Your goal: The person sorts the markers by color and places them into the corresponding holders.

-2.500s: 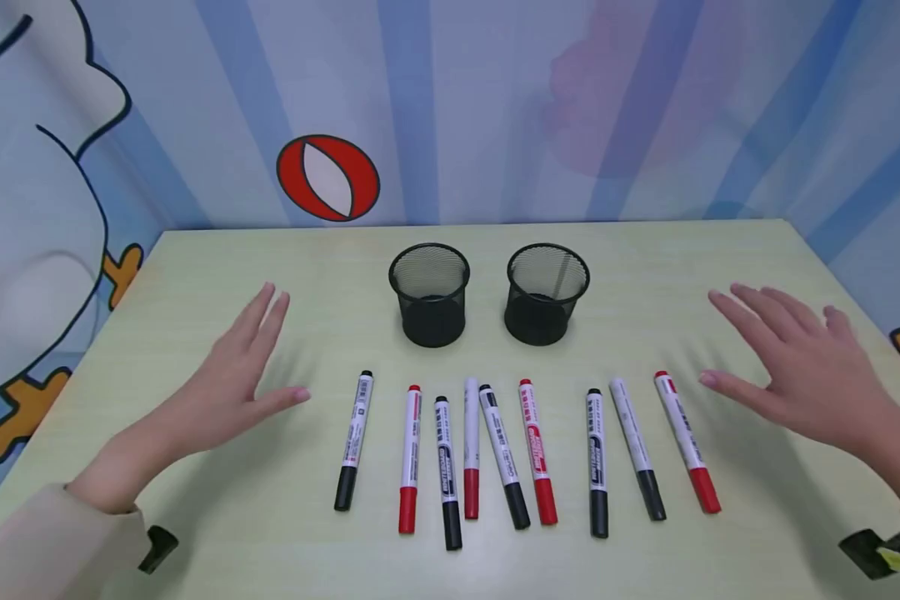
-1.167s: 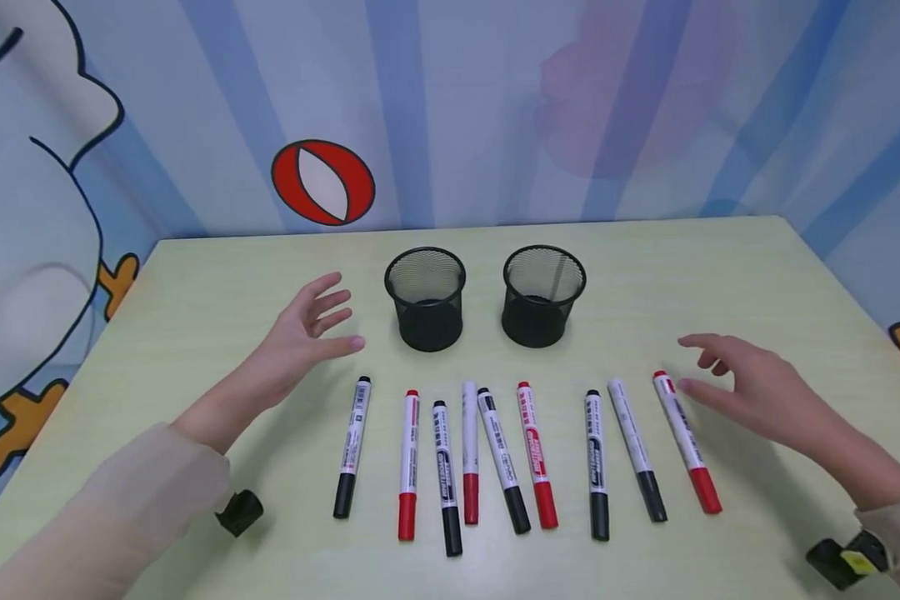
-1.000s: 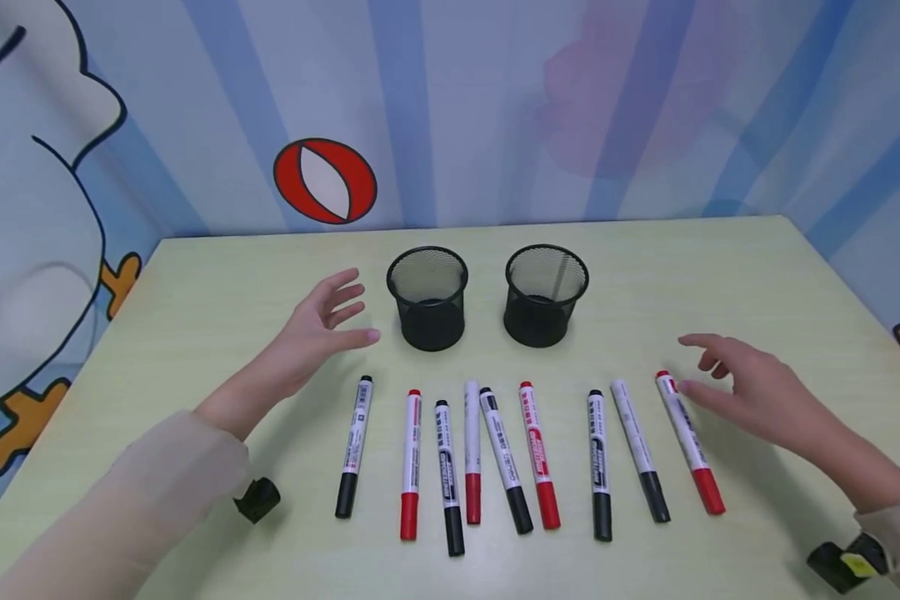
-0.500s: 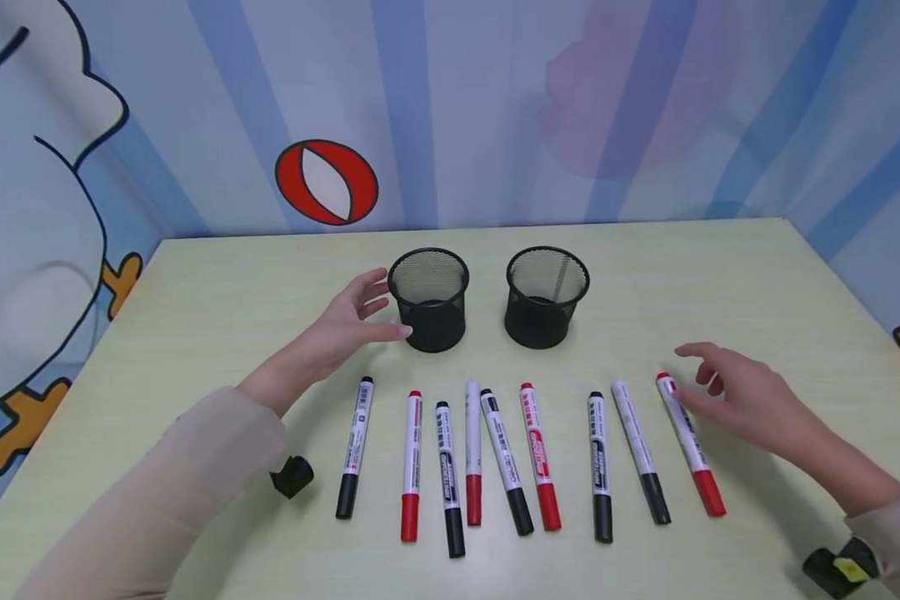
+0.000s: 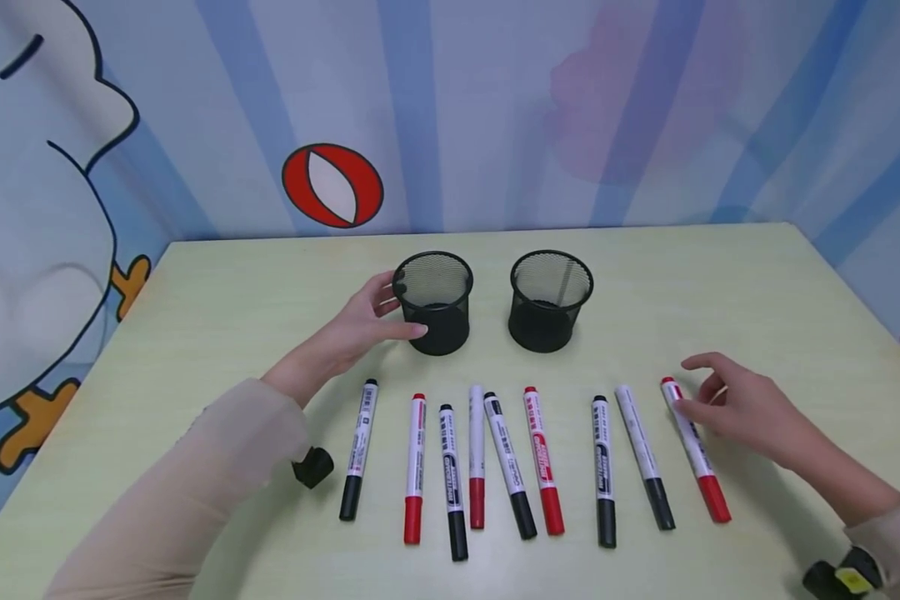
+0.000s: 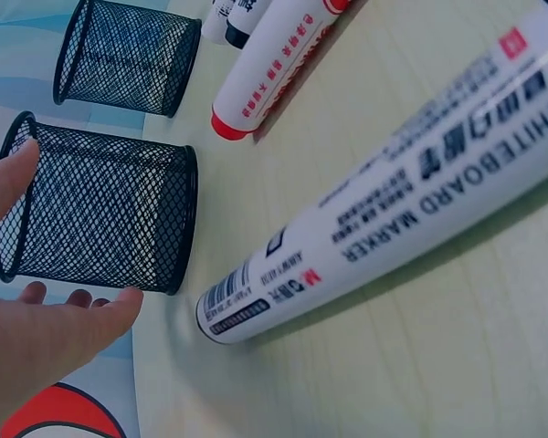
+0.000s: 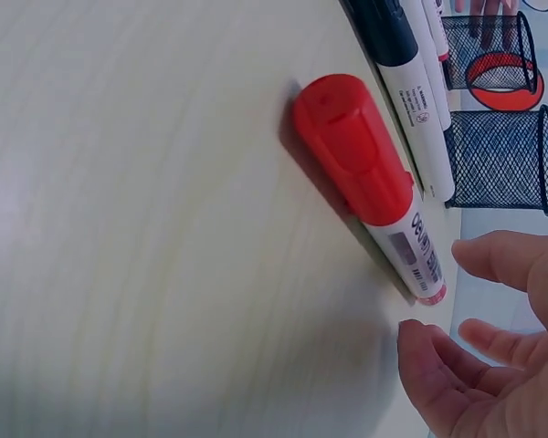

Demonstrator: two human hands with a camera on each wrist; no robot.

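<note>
In the head view, my left hand (image 5: 360, 321) wraps the left side of a black mesh pen holder (image 5: 442, 329), thumb in front and fingers behind its wall. The left wrist view shows thumb and fingers on two sides of that mesh pen holder (image 6: 100, 205). My right hand (image 5: 753, 408) hovers by the rightmost red-capped marker (image 5: 712, 498), thumb overlapping its white barrel and fingers loosely bent. In the right wrist view, finger and thumb tips stand apart beyond the red-capped marker (image 7: 356, 151), with nothing between them.
A second mesh pen holder (image 5: 543, 329) stands to the right of the first. Several black- and red-capped whiteboard markers, among them the leftmost black-capped marker (image 5: 358, 450), lie in a row on the pale table (image 5: 232, 275). A patterned wall (image 5: 480, 108) rises behind.
My left hand has moved right and forward to the left pen holder, its thumb now across the front. My right hand has moved left to the rightmost marker, its fingers bending more. Markers and holders stay put.
</note>
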